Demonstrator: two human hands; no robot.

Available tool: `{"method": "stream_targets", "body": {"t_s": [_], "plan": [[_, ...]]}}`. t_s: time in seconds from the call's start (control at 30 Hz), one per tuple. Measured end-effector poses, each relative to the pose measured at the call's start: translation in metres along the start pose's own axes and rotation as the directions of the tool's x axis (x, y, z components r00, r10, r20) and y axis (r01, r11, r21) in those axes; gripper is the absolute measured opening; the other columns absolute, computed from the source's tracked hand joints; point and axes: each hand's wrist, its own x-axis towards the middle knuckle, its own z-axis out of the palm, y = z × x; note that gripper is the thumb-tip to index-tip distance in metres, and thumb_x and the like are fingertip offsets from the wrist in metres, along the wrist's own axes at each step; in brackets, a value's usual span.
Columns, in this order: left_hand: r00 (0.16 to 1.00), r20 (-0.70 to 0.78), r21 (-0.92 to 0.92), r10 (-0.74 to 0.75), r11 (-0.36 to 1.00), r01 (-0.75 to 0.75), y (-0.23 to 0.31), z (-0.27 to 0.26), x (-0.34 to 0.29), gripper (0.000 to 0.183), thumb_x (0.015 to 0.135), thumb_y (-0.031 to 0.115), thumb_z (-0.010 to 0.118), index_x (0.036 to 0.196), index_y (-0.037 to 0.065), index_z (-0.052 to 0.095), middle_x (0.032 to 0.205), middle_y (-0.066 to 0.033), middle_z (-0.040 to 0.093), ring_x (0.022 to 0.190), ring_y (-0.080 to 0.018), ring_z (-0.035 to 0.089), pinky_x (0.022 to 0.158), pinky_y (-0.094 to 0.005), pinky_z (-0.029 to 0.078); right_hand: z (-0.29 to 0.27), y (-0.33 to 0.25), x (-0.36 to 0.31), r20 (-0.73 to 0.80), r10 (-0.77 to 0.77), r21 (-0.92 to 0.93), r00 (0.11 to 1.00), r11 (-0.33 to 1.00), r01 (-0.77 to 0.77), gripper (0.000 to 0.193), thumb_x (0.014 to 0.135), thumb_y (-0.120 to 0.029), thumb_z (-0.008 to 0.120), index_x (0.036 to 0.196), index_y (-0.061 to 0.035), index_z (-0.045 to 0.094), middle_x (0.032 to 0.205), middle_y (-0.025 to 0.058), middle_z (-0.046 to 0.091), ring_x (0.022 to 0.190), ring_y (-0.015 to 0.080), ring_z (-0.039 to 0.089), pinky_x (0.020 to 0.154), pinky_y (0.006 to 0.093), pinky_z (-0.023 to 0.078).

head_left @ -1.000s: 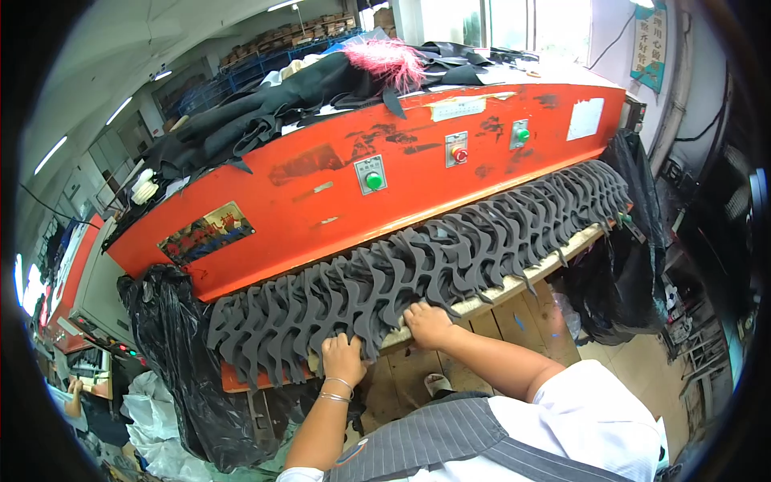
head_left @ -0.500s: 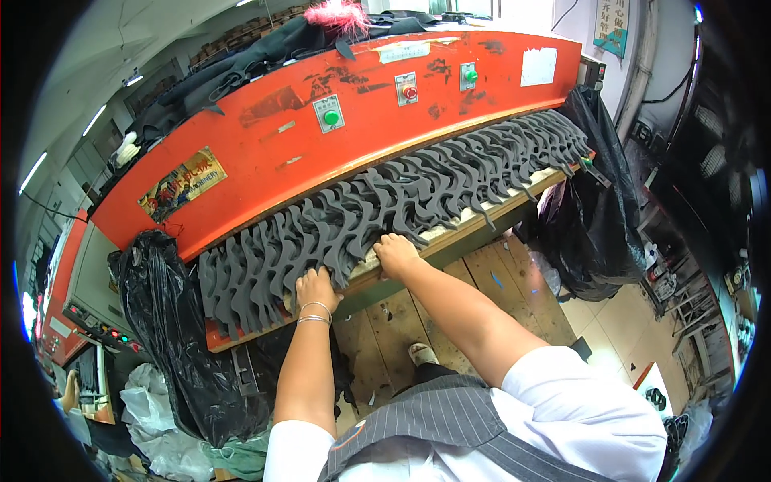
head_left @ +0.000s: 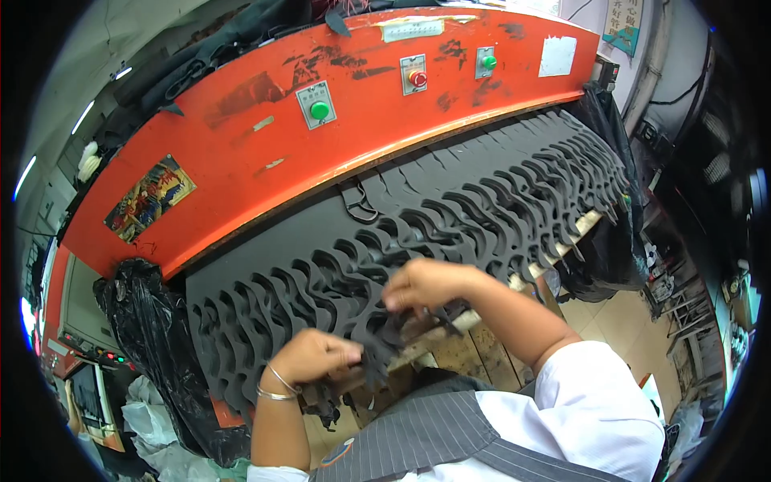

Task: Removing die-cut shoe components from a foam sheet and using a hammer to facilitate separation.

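Over the front edge of a dark grey foam sheet (head_left: 265, 321), cut into wavy, S-shaped strips, both my hands are at work. My left hand (head_left: 312, 357), with bracelets at the wrist, is closed, thumb against fingers, on a loose, blurred bit of the foam at the edge. To its right and a little farther away, my right hand (head_left: 426, 287) is curled over the strips. Its fingers are closed and smeared by motion, and what lies beneath them is hidden. Dark foam scraps (head_left: 328, 411) hang below my left hand.
Behind the sheet stands a red machine beam (head_left: 233, 136) with green buttons (head_left: 320, 110) and a red button (head_left: 417, 79). A smooth grey surface (head_left: 265, 237) with a small loop-shaped piece (head_left: 359, 201) lies before it. Black plastic bags (head_left: 152, 337) hang at both ends.
The wavy foam has come toward me, baring the smooth surface behind it. Both hands have drawn back closer to my body and risen, with the right now bent over the strips.
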Motion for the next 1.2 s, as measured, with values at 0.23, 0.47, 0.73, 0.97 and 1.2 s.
{"method": "stream_targets", "body": {"t_s": [0.23,0.47,0.73,0.97,1.2], "plan": [[0.682,-0.640,0.263,0.354,0.935,-0.238,0.020,-0.040,0.206,0.022,0.087,0.027,0.062,0.091,0.007,0.069,0.090,-0.0127,0.068,0.084,-0.0313,0.066,0.073,-0.0371,0.051,-0.124,0.029,0.199,-0.334,0.019,-0.700,0.942,0.664,-0.261,0.034,0.078,-0.022,0.066,0.110,-0.0113,0.068,0.109,0.0129,0.065,0.106,0.0301,0.060,0.085,0.0400,0.050],[0.791,-0.400,0.590,0.463,0.791,-0.164,-0.002,-0.081,0.267,0.015,0.080,0.024,0.068,0.080,0.010,0.069,0.084,-0.0075,0.065,0.087,-0.0266,0.062,0.075,-0.0402,0.047,-0.151,-0.021,0.244,-0.116,0.386,-0.801,0.915,0.508,-0.315,0.029,0.074,-0.023,0.066,0.099,-0.0103,0.072,0.087,0.0081,0.071,0.074,0.0225,0.068,0.066,0.0337,0.053],[0.632,-0.552,0.572,0.545,0.798,-0.188,-0.022,-0.044,0.266,0.042,0.083,0.028,0.066,0.118,0.009,0.056,0.123,-0.0169,0.051,0.120,-0.0342,0.045,0.099,-0.0429,0.036,-0.181,0.102,0.257,0.113,-0.491,-0.907,0.864,0.304,0.292,0.021,0.076,-0.019,0.060,0.082,-0.0028,0.072,0.085,0.0177,0.069,0.071,0.0327,0.066,0.066,0.0391,0.050],[0.946,0.014,0.570,0.325,0.774,-0.275,-0.054,0.016,0.130,0.060,0.090,0.044,0.055,0.140,0.015,0.042,0.152,-0.0286,0.015,0.141,-0.0461,0.015,0.110,-0.0613,0.016,-0.170,0.049,0.179,-0.647,-0.177,0.390,0.742,0.759,0.522,0.017,0.078,-0.003,0.058,0.088,0.0024,0.070,0.080,0.0047,0.066,0.067,0.0096,0.060,0.062,0.0223,0.048],[0.923,0.082,-0.034,0.376,0.927,-0.374,0.027,-0.135,0.026,0.042,0.086,0.028,0.069,0.117,0.000,0.063,0.107,-0.0140,0.069,0.091,-0.0230,0.068,0.084,-0.0343,0.053,-0.128,-0.003,0.206,-0.527,-0.322,-0.183,0.786,0.947,0.265,0.021,0.068,-0.012,0.064,0.082,0.0026,0.069,0.075,0.0144,0.066,0.070,0.0211,0.063,0.066,0.0328,0.049]]}}
